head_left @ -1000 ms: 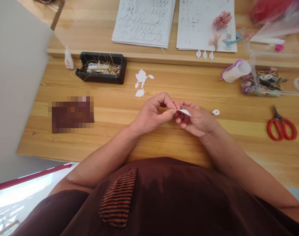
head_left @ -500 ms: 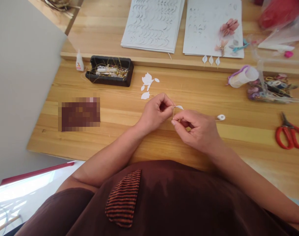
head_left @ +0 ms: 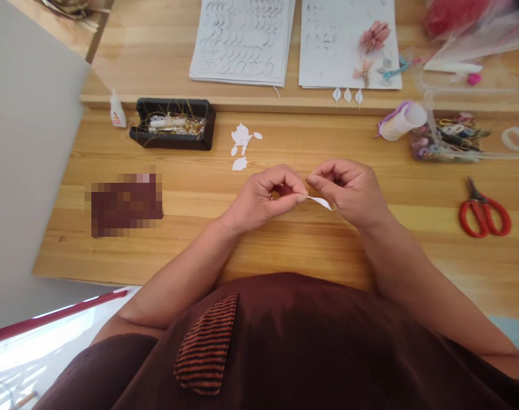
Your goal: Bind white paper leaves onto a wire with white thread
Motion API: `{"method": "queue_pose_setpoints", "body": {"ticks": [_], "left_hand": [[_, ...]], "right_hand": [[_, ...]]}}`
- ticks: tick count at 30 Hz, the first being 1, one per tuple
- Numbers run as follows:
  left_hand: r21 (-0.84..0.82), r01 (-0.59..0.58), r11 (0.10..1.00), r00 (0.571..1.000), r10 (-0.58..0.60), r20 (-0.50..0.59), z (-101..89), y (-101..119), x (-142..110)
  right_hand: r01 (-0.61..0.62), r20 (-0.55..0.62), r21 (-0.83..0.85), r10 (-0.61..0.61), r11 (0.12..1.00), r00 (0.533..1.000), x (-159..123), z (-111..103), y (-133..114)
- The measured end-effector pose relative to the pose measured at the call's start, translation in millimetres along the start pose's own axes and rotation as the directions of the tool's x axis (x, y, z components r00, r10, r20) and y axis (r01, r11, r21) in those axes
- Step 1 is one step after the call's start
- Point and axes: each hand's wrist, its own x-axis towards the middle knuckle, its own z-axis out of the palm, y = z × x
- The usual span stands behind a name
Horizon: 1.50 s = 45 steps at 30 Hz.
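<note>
My left hand (head_left: 266,196) pinches the thin end of a small white leaf-shaped piece (head_left: 322,203) between thumb and forefinger. The piece points right, with its tip near my right hand (head_left: 355,191). My right thumb and forefinger are closed just above the piece, beside the left fingertips, on a fine yellowish thread that barely shows. Beyond my hands lies a loose group of white cut-out leaf pieces (head_left: 241,135). Three similar white leaves with stems (head_left: 347,95) rest along the edge of the raised board.
A black box (head_left: 172,141) of wires and a glue bottle (head_left: 118,111) stand at the left. Red-handled scissors (head_left: 484,213) lie right, below a clear box of spools (head_left: 460,154) and a white roll (head_left: 402,121). Paper stacks (head_left: 242,42) with pink flowers (head_left: 374,36) are at the back.
My right hand has moved up, level with my left fingertips, and the white piece now tilts down to the right. The small white spool is now out of sight. The view has shifted slightly.
</note>
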Motion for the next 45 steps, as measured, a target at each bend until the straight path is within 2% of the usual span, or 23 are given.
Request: {"method": "queue_pose_setpoints", "body": {"ticks": [2, 6, 9, 11, 14, 16, 18, 20, 22, 26, 29, 33, 36, 40, 42, 45], "left_hand": [[-0.059, 0.022, 0.998, 0.997, -0.026, -0.07, -0.5, -2, 1], [-0.113, 0.094, 0.989, 0.967, -0.118, -0.224, -0.2, -6, 3], [-0.03, 0.157, 0.987, 0.929, -0.158, -0.335, 0.3, -7, 4], [0.061, 0.179, 0.982, 0.918, -0.144, -0.37, 0.0, -8, 4], [0.163, 0.175, 0.971, 0.936, -0.113, -0.334, -1.5, -8, 4], [0.193, 0.169, 0.967, 0.957, -0.114, -0.266, -2.2, -7, 3], [0.19, 0.165, 0.968, 0.975, -0.13, -0.183, -2.2, -6, 3], [0.155, 0.17, 0.973, 0.983, -0.156, -0.097, -1.7, -3, 2], [0.09, 0.192, 0.977, 0.981, -0.19, -0.025, -1.2, 0, 1], [-0.083, 0.251, 0.964, 0.968, -0.249, 0.041, -2.0, 5, 1], [-0.188, 0.271, 0.944, 0.961, -0.276, -0.005, -2.7, 6, 2], [-0.269, 0.26, 0.927, 0.94, -0.307, -0.149, -2.5, 2, 4], [-0.245, 0.273, 0.93, 0.911, -0.332, -0.245, -2.4, -1, 5], [-0.101, 0.307, 0.946, 0.885, -0.323, -0.337, -3.1, -5, 5], [-0.04, 0.291, 0.956, 0.897, -0.288, -0.336, -3.0, -7, 5], [0.038, 0.264, 0.964, 0.933, -0.245, -0.264, -1.7, -8, 3]], "right_hand": [[-0.058, 0.061, 0.064, 0.054, 0.996, 0.997, 0, 5, 3], [-0.072, 0.18, 0.086, 0.056, 0.994, 0.982, -8, 18, 2], [-0.059, 0.214, 0.031, 0.051, 0.998, 0.975, -18, 25, -5], [0.002, 0.19, -0.039, 0.005, 0.999, 0.982, -23, 25, -9], [0.192, 0.086, -0.198, -0.178, 0.961, 0.98, -27, 21, -14], [0.305, -0.016, -0.32, -0.327, 0.897, 0.945, -27, 15, -16], [0.343, -0.098, -0.396, -0.41, 0.852, 0.907, -23, 10, -15], [0.335, -0.147, -0.39, -0.417, 0.858, 0.897, -18, 5, -12], [0.303, -0.176, -0.327, -0.373, 0.895, 0.911, -12, 2, -8], [0.148, -0.146, -0.166, -0.173, 0.975, 0.974, -2, 1, 0], [0.034, -0.055, -0.078, -0.039, 0.996, 0.998, 0, 5, 3], [0.024, 0.047, -0.047, -0.022, 0.999, 0.999, -6, 14, 1], [0.083, 0.081, -0.086, -0.076, 0.993, 0.994, -15, 20, -4], [0.192, 0.007, -0.221, -0.195, 0.956, 0.981, -23, 21, -10], [0.264, -0.043, -0.304, -0.29, 0.916, 0.956, -25, 19, -11], [0.348, -0.068, -0.399, -0.406, 0.849, 0.911, -23, 14, -11]]}}
